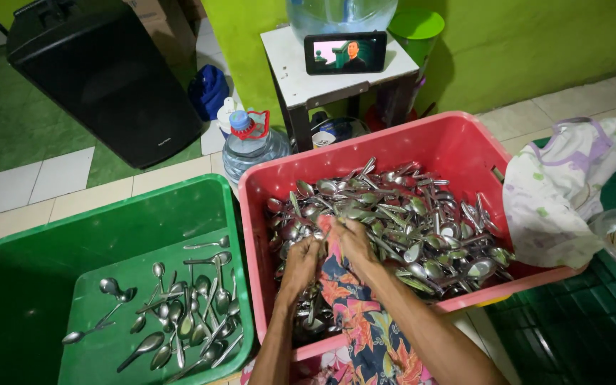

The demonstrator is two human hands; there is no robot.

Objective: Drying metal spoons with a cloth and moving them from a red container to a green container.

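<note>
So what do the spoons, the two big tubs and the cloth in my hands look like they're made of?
The spoons look like polished steel: silvery, with bright reflections. The red tub and the green tub look like moulded plastic: smooth, evenly coloured walls with a soft sheen and rounded rims. The floral cloth under the left hand and right hand looks like thin printed fabric; it folds softly.

A small dark-framed phone (345,53) stands on its side on a white stool (286,68), screen lit. A cardboard box (152,14) sits at the top edge, behind a black speaker (101,71).
</note>
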